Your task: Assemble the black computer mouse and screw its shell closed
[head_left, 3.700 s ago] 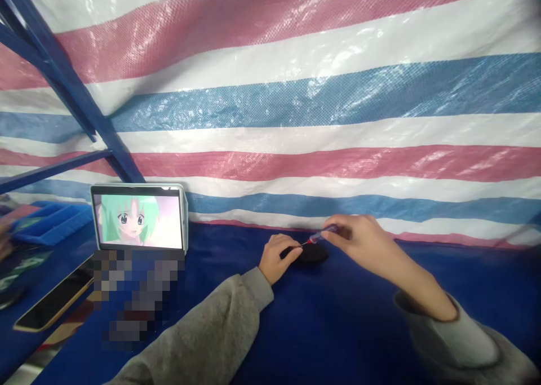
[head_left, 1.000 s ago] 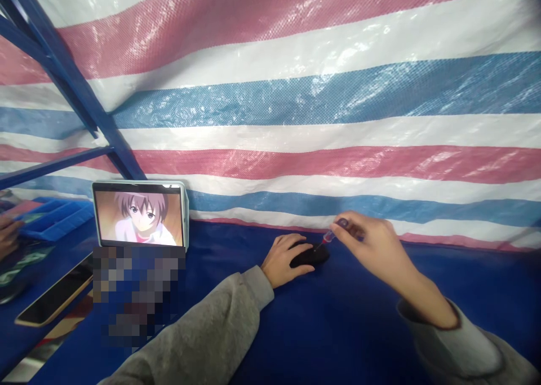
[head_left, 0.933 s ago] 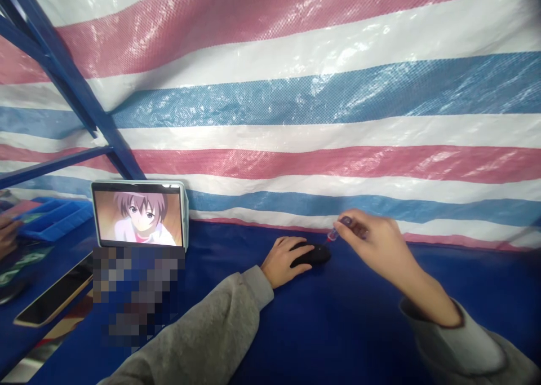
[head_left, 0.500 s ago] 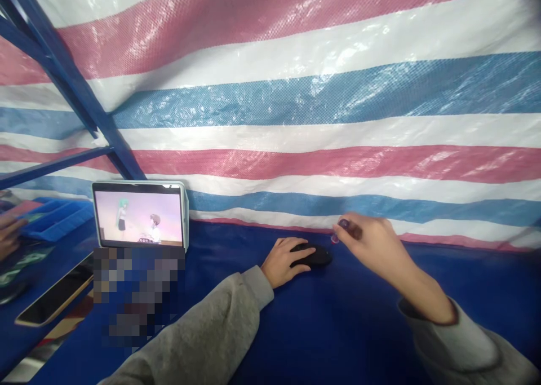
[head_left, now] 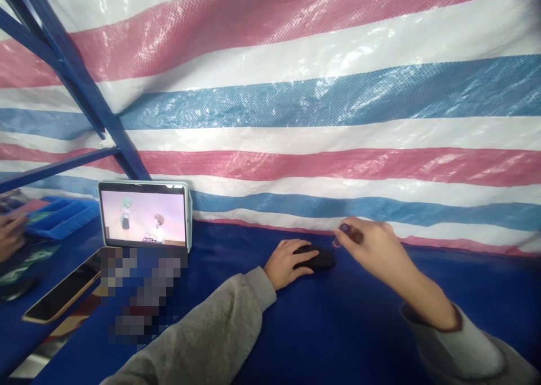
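Observation:
A black computer mouse (head_left: 324, 256) lies on the blue tabletop. My left hand (head_left: 289, 264) rests over its left end, with fingers across the top and the thumb along the near side. To the right, my right hand (head_left: 372, 244) is closed in a pinch, slightly above the table. Between its thumb and fingers is a small purple, partly see-through tool (head_left: 345, 228); its kind cannot be made out, and most of it is hidden by the fingers. The tool is close to the mouse's right end, apart from it.
A tablet (head_left: 146, 216) playing a cartoon stands at the left. Near it lie a phone (head_left: 67, 286) and a blue divided tray (head_left: 63, 218). Another person's hand (head_left: 10, 235) is at the far left. Striped plastic sheeting (head_left: 316, 103) and a blue metal frame (head_left: 80, 80) rise behind.
The view has shifted slightly, moving everything a little to the right. Both hands keep nearly the same pose, the left on the mouse and the right around the small tool.

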`<state>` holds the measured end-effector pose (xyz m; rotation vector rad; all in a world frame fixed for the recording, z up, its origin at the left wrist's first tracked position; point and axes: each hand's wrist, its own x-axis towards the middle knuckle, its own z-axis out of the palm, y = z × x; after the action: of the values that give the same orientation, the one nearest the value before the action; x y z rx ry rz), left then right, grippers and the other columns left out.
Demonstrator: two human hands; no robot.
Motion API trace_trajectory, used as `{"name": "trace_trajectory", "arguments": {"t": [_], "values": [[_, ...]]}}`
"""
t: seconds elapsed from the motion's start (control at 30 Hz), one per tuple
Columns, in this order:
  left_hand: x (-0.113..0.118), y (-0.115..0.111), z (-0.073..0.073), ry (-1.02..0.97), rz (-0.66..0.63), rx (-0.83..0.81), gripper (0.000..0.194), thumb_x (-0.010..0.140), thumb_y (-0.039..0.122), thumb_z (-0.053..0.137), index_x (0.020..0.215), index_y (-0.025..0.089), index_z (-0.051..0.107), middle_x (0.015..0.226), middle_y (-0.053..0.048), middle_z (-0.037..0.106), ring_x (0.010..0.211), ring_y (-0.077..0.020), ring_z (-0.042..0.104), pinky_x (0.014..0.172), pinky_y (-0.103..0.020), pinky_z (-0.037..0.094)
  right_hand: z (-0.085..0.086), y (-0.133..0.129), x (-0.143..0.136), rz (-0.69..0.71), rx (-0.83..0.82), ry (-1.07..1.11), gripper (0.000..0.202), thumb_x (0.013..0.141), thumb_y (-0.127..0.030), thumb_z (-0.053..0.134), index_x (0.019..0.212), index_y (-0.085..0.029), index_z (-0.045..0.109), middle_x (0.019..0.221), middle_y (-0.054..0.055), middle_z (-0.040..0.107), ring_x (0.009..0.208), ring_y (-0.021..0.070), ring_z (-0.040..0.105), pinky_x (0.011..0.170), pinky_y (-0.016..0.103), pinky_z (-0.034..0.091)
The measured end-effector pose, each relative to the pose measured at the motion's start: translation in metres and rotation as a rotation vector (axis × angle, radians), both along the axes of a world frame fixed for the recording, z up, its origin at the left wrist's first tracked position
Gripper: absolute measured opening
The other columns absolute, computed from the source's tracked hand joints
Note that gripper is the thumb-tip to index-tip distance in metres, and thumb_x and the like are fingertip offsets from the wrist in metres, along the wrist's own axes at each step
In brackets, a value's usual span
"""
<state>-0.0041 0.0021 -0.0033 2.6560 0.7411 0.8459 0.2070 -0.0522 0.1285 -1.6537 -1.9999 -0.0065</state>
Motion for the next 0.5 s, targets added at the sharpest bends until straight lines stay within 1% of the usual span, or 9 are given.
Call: {"name": "trace_trajectory", "arguments": {"t": [0.27,0.5], "values": [[-0.0004,-0.0001,0.001,0.019,-0.001,0.015,0.042,0.092,0.047,0.053,0.129,0.029,0.055,0.135,-0.006,0.052,0.125,-0.0222,0.048,0.105,-0.038,0.036,-0.0022,0.002,0.0002,-0.005,0.02,-0.013,0.021,0.084,-0.033,0.051,0.067,-0.022,0.056,0.057,-0.003,0.063,0.052,0.0136,0.058,0.057,0.025,0.037],[-0.0008,-0.0001,0.0016,0.038,0.011,0.005,0.043,0.092,0.049,0.052,0.13,0.031,0.054,0.135,-0.005,0.052,0.125,-0.0228,0.048,0.105,-0.038,0.037,-0.0023,0.002,0.0009,-0.007,0.045,-0.012,0.02,0.083,-0.032,0.052,0.067,-0.022,0.058,0.055,-0.003,0.062,0.052,0.013,0.057,0.057,0.024,0.037]]}}
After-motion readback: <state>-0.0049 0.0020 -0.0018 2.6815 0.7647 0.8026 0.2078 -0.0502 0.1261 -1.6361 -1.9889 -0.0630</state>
